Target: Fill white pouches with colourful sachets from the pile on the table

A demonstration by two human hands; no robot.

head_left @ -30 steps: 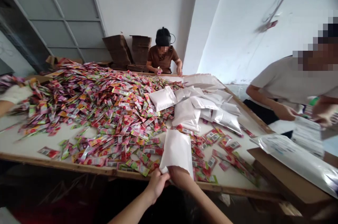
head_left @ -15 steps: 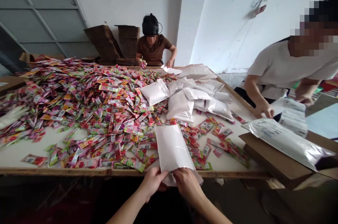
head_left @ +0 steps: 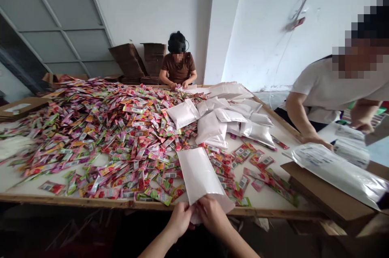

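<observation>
A white mailer bag [head_left: 199, 170] lies with its far end on the table among loose sachets, its near end over the front edge. My left hand [head_left: 181, 218] pinches the bag's near left corner between thumb and fingers. Closed on the near end too, my right hand [head_left: 210, 212] has its fingertips tucked at the bag's edge, partly hidden. Colourful candy sachets [head_left: 130, 156] spread around the bag and rise in a heap to the left. Beyond it rests a pile of filled white bags [head_left: 212, 126].
Across the table a person in brown [head_left: 178, 67] handles something small and white. At right a person in a white shirt [head_left: 328, 87] reaches over a large plastic packet [head_left: 340, 170] on a cardboard box [head_left: 322, 197]. A wooden rim [head_left: 91, 203] edges the table.
My view has shifted slightly, while both hands still grip the bag's near end. The person opposite has brought both hands together. The person at right has moved a hand behind the large packet.
</observation>
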